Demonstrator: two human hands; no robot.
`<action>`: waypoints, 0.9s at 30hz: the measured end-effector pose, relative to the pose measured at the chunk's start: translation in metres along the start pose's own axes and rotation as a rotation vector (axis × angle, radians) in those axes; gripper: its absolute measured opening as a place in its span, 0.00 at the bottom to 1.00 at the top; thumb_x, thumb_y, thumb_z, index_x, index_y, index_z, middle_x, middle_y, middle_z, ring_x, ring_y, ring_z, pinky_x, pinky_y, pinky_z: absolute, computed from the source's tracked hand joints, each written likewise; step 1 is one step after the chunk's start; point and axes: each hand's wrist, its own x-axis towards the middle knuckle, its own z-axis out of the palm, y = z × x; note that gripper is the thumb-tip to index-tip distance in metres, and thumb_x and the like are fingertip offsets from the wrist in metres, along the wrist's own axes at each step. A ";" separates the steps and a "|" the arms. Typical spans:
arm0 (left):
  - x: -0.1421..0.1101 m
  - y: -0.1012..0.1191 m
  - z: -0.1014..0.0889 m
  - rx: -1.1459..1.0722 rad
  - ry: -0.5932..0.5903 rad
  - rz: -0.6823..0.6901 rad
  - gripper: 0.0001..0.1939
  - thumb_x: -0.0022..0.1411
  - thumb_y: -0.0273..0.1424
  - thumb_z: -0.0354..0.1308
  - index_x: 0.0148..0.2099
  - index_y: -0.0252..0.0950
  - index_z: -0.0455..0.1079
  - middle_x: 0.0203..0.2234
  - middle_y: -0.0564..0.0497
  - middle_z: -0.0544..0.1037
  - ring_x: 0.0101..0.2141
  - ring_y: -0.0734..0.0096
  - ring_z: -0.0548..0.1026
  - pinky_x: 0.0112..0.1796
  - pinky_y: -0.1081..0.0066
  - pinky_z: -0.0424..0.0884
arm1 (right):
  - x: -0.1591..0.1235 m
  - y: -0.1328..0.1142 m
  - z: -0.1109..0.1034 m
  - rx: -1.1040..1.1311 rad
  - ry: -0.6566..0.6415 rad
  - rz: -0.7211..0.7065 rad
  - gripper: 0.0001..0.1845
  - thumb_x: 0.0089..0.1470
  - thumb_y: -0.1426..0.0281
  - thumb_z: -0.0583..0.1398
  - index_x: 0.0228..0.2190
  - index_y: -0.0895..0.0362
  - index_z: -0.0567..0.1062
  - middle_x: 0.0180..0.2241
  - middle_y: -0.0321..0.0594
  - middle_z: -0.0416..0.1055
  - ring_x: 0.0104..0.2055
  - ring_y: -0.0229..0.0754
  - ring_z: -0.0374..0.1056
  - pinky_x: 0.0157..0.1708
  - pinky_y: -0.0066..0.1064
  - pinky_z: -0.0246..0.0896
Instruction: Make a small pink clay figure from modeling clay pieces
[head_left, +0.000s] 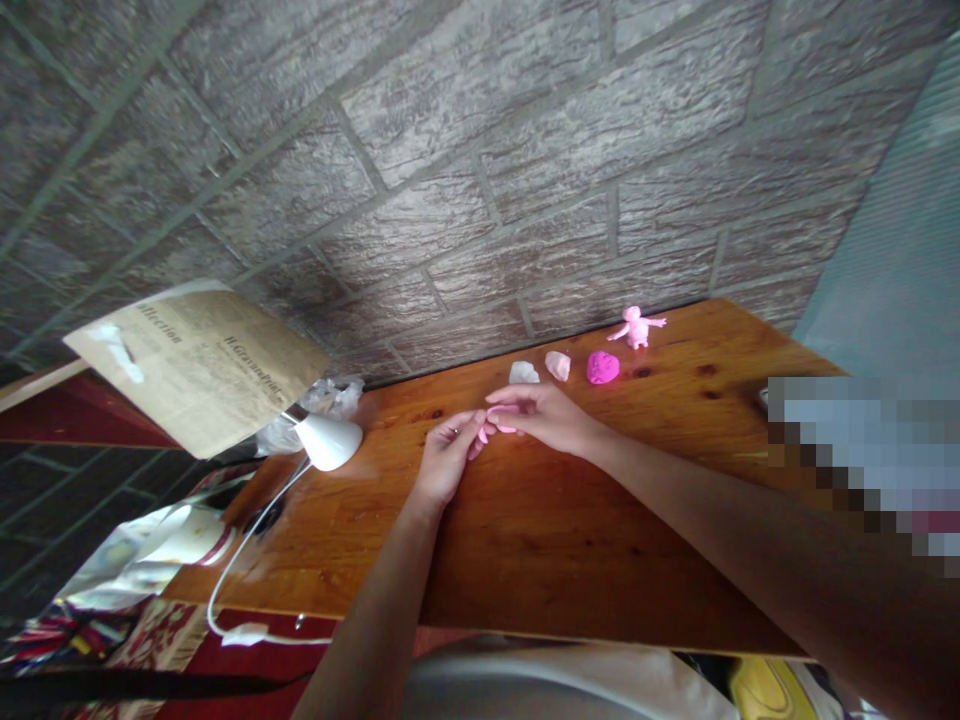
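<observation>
Two bare forearms (690,500) reach over the wooden table (540,550), so that the left hand (445,458) and the right hand (553,415) meet. Between them, both pinch narrowly one small pink piece (505,419), perhaps to keep it steady.

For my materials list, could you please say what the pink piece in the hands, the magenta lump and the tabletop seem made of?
Pink piece: perhaps modelling clay, smooth, evenly coloured, though partly hidden.
Magenta lump: probably similar clay, matte, given its creased surface.
Tabletop: apparently varnished wood, from its knots and sheen.
</observation>
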 end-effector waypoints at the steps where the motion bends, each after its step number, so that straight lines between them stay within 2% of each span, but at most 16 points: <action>1: 0.000 0.000 0.000 0.007 0.001 0.000 0.23 0.53 0.50 0.67 0.28 0.33 0.75 0.24 0.51 0.73 0.24 0.78 0.62 0.26 0.74 0.56 | 0.000 0.000 0.000 -0.027 -0.015 -0.013 0.16 0.50 0.62 0.67 0.40 0.58 0.81 0.33 0.40 0.79 0.32 0.38 0.70 0.32 0.29 0.64; 4: 0.000 0.002 0.000 -0.008 -0.024 0.008 0.22 0.54 0.50 0.67 0.30 0.33 0.77 0.23 0.52 0.72 0.24 0.79 0.61 0.25 0.74 0.55 | 0.000 -0.001 -0.001 -0.077 -0.045 -0.050 0.13 0.53 0.63 0.64 0.36 0.59 0.82 0.31 0.39 0.78 0.31 0.38 0.69 0.31 0.29 0.63; 8: 0.001 0.002 0.001 -0.066 -0.018 0.004 0.21 0.50 0.43 0.73 0.43 0.36 0.80 0.26 0.52 0.76 0.25 0.80 0.63 0.27 0.75 0.57 | 0.001 -0.002 -0.002 -0.031 0.057 -0.039 0.13 0.53 0.61 0.64 0.34 0.58 0.81 0.32 0.40 0.78 0.32 0.38 0.70 0.31 0.28 0.63; 10: 0.001 0.002 0.001 -0.066 -0.005 -0.004 0.20 0.51 0.43 0.72 0.42 0.36 0.81 0.27 0.52 0.76 0.25 0.80 0.64 0.28 0.75 0.58 | 0.001 -0.001 -0.001 -0.016 0.072 -0.020 0.13 0.53 0.61 0.65 0.35 0.58 0.81 0.31 0.40 0.79 0.31 0.38 0.71 0.31 0.29 0.64; 14: 0.001 0.002 0.001 -0.046 -0.030 0.007 0.19 0.50 0.44 0.72 0.38 0.35 0.81 0.28 0.51 0.77 0.26 0.79 0.65 0.28 0.74 0.59 | 0.001 0.000 0.000 -0.054 0.021 -0.006 0.16 0.52 0.62 0.66 0.41 0.57 0.81 0.30 0.40 0.79 0.31 0.39 0.72 0.32 0.30 0.66; 17: 0.000 0.002 0.000 0.003 -0.061 0.018 0.18 0.51 0.45 0.71 0.34 0.34 0.80 0.25 0.52 0.75 0.25 0.79 0.63 0.27 0.74 0.58 | 0.000 0.001 -0.001 -0.121 -0.020 -0.038 0.15 0.52 0.61 0.66 0.38 0.57 0.83 0.30 0.40 0.79 0.31 0.39 0.71 0.31 0.29 0.64; 21: 0.001 0.001 0.001 0.027 -0.020 0.023 0.18 0.53 0.45 0.70 0.37 0.35 0.81 0.22 0.53 0.73 0.24 0.79 0.62 0.27 0.74 0.58 | 0.001 0.002 -0.001 -0.050 -0.023 -0.031 0.13 0.53 0.60 0.66 0.35 0.57 0.83 0.31 0.40 0.79 0.32 0.40 0.71 0.33 0.31 0.65; 24: 0.004 -0.001 0.002 -0.035 0.049 0.027 0.17 0.52 0.43 0.71 0.39 0.36 0.81 0.23 0.53 0.74 0.24 0.80 0.63 0.26 0.75 0.59 | 0.003 0.001 -0.003 0.062 0.087 0.019 0.11 0.50 0.62 0.67 0.33 0.57 0.83 0.32 0.40 0.79 0.32 0.39 0.70 0.33 0.30 0.64; 27: 0.007 -0.001 0.003 -0.172 0.143 0.016 0.17 0.47 0.39 0.74 0.37 0.36 0.81 0.29 0.52 0.78 0.24 0.82 0.64 0.26 0.76 0.59 | 0.007 -0.003 -0.008 0.256 0.279 0.146 0.11 0.47 0.64 0.69 0.33 0.56 0.82 0.33 0.39 0.79 0.26 0.33 0.64 0.28 0.28 0.60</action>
